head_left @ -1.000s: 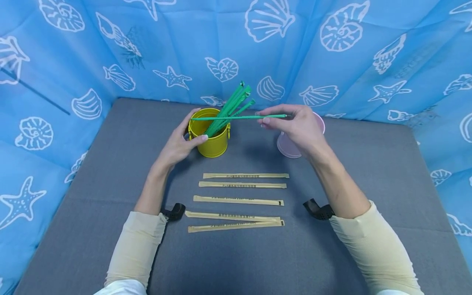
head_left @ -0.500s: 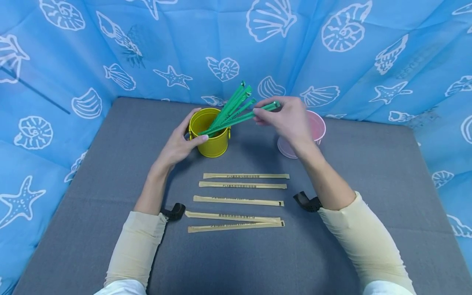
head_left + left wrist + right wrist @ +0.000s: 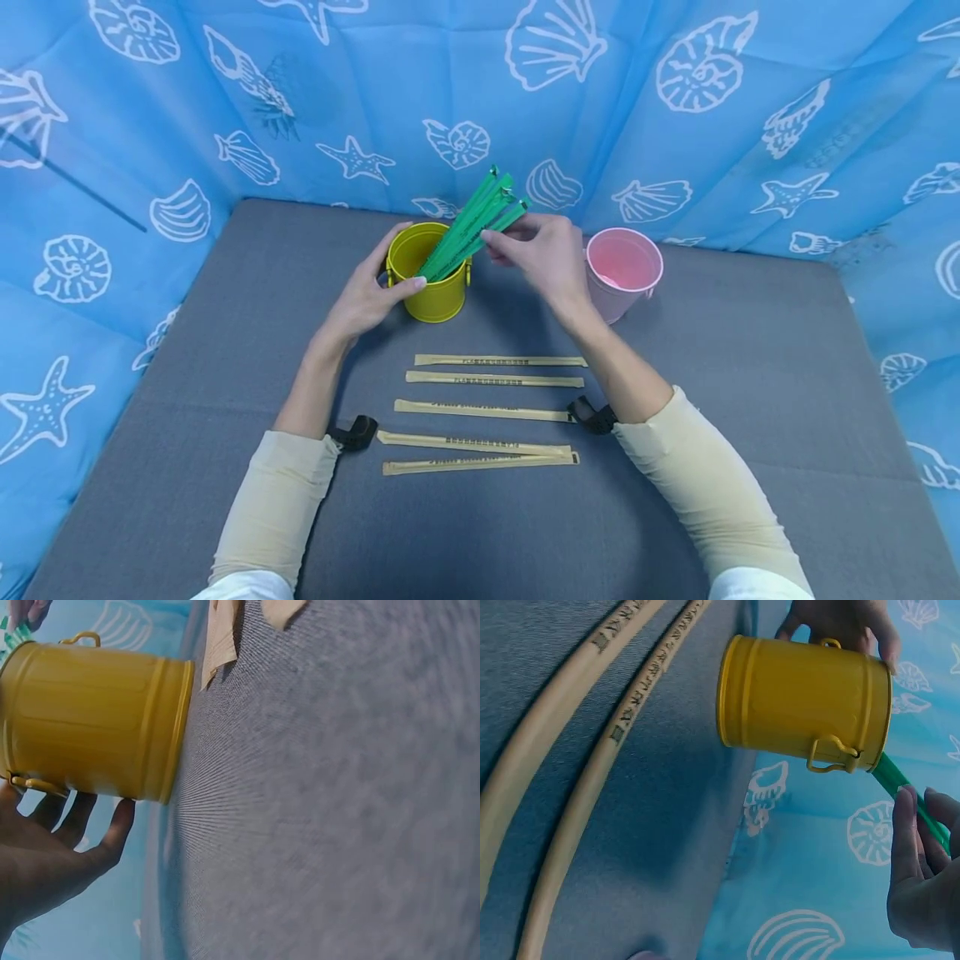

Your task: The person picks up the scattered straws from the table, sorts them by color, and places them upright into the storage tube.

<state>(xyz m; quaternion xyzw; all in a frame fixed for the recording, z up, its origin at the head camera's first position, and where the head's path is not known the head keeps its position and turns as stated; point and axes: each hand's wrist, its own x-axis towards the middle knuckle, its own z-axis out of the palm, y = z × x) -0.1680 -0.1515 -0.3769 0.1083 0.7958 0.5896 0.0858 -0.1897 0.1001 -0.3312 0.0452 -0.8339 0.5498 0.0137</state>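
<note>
Several slim green wrapped straws (image 3: 467,229) lean in a round yellow metal bucket (image 3: 433,305) on the grey table (image 3: 742,358). A person's left hand (image 3: 366,296) holds it in a wide, curved grip; the right hand (image 3: 546,254) pinches one slanting green straw (image 3: 510,218) in a narrow grip.

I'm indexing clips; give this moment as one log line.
left hand: holds yellow metal bucket; right hand: pinches slim green wrapped straw, lower end inside bucket; nearby: pink metal bucket, five tan wrapped straws
</note>
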